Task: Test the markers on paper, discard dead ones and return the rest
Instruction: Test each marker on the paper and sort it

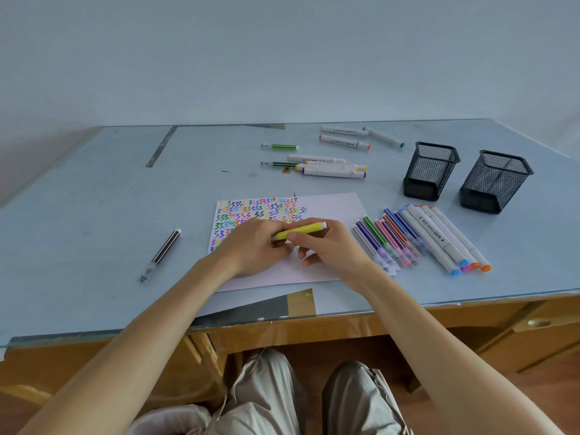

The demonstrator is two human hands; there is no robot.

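Fingers (295, 236) of right hand (332, 246) and left hand (255, 246) both pinch yellow marker (299, 230), held level above the scribbled paper (329, 208), likely to pull or seat its cap. Untested markers (417, 237) lie beside paper; mesh pen holders (431, 171) stand behind on desk (94, 199).

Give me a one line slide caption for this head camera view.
Both hands hold a yellow marker over scribbled test paper.

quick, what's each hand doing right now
Left hand: grips the yellow marker at its lower end.
Right hand: pinches the same marker along its barrel, over the paper.
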